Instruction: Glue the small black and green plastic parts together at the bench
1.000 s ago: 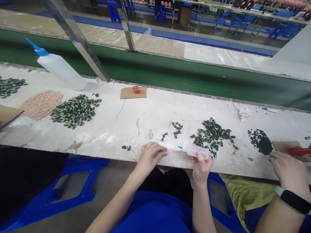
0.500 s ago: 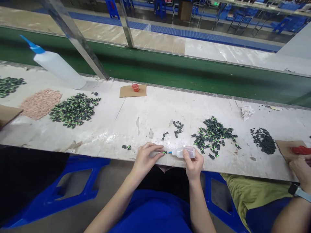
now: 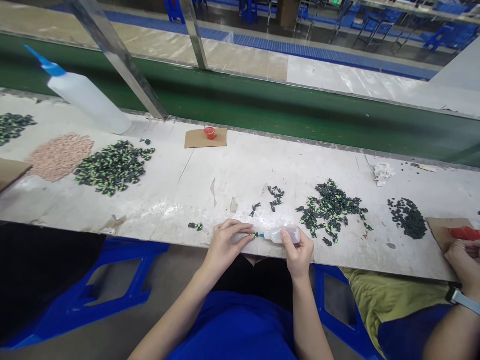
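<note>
My left hand [image 3: 228, 242] pinches a tiny black and green piece [image 3: 255, 234] between thumb and fingertips, just over the table's near edge. My right hand [image 3: 299, 252] is wrapped round a small clear squeeze bottle [image 3: 278, 235], lying sideways with its blue nozzle tip touching or almost touching the piece. Left of my left hand lie a couple of similar pieces [image 3: 195, 226]. Beyond my hands are several small dark forked parts [image 3: 276, 197]. To the right spreads a heap of black and green pieces [image 3: 330, 207].
A large white bottle [image 3: 90, 102] stands back left, near a pink heap [image 3: 62, 156] and another black-green heap [image 3: 112, 167]. A red cup [image 3: 209, 132] rests on cardboard [image 3: 193, 139]. Black discs [image 3: 410, 220] lie right, beside a co-worker's hand [image 3: 463, 257] with something red.
The nozzle tip has shifted very slightly left against the small piece. Otherwise both my hands keep their hold, and the view has moved a little.
</note>
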Demonstrator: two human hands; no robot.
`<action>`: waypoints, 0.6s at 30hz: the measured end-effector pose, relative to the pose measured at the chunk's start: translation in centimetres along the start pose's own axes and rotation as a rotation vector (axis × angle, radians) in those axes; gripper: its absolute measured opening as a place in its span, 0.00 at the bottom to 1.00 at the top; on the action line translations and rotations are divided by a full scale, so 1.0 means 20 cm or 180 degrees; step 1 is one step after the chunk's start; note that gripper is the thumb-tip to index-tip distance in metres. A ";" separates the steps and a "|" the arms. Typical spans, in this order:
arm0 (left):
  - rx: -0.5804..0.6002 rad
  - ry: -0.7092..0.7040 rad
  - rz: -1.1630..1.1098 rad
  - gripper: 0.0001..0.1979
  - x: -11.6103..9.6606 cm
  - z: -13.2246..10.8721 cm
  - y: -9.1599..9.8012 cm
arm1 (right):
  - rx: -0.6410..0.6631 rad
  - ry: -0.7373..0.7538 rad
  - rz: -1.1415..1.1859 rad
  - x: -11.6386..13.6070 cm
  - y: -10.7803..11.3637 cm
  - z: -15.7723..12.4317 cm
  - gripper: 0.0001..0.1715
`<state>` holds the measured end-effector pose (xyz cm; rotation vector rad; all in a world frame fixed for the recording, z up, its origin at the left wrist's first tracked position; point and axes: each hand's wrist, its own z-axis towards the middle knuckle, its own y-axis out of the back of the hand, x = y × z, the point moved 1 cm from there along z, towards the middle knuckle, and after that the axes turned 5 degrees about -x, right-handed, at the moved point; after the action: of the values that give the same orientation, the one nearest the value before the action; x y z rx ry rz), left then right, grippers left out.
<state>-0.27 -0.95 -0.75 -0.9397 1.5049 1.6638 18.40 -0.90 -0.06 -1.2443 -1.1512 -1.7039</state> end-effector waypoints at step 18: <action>-0.0018 0.0002 0.0073 0.08 0.00 0.00 0.00 | -0.0172 -0.0008 -0.0095 0.00 0.00 0.00 0.19</action>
<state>-0.23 -1.00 -0.74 -0.9294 1.5174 1.6848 18.33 -0.97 -0.08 -1.2684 -1.1372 -1.7665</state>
